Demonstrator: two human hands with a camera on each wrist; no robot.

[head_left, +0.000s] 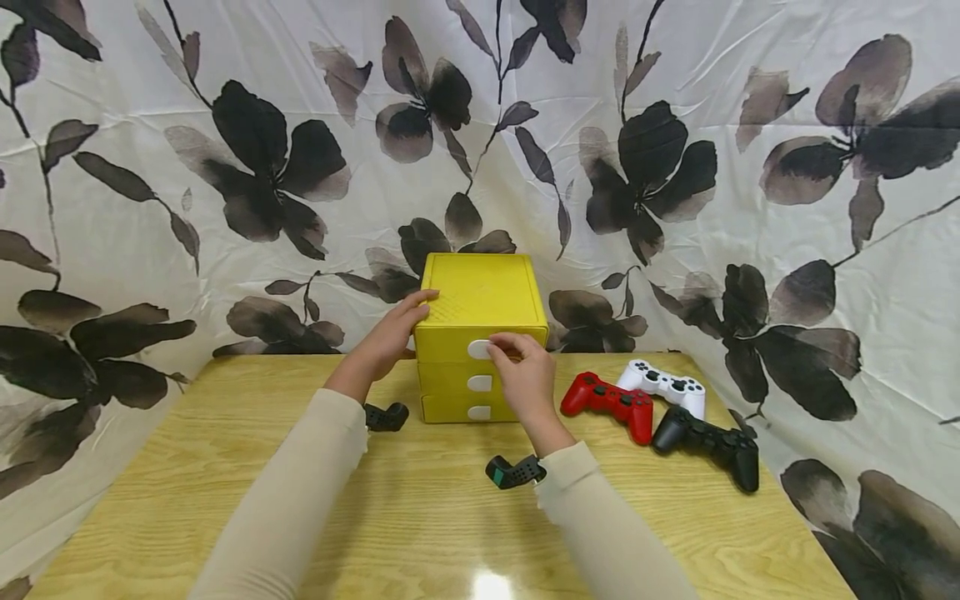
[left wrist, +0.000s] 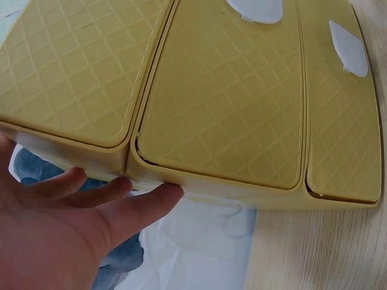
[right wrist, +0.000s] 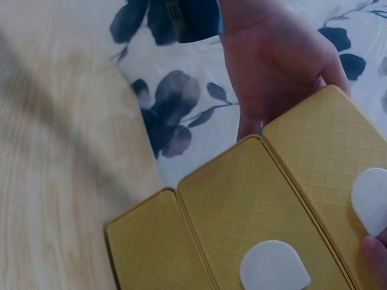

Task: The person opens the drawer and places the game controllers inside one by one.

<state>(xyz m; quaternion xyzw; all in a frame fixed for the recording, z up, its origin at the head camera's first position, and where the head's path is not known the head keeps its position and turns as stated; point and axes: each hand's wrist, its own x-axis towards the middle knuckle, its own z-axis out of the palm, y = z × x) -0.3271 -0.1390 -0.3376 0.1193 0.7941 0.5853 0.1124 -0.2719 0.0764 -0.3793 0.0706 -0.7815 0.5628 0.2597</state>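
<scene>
While steadying the left wall of the yellow drawer box with the left hand, using extended, spread fingers curled round nothing, works at the far middle of the table. Shows three drawers seated in the box, none visibly drawn out. Pinches the top white tab on the near face between thumb and finger of the right hand. Has the middle tab and bottom tab untouched below. By this evidence, has brace and handhold done; could be starting an opening or ending a closing, impossible to tell apart here. To the right of the box, has the red controller, white controller and black controller grouped on the table, outside the drawers and in neither hand.

Harder to make out, again from the left: loses part of the left wrist device behind the left sleeve, and one left finger past the edge of the left wrist view. Cannot see inside any drawer. Gets only a sliver of the right hand in the right wrist view, without the bottom tab. Finds the white controller partly covered by the red and black ones.
</scene>
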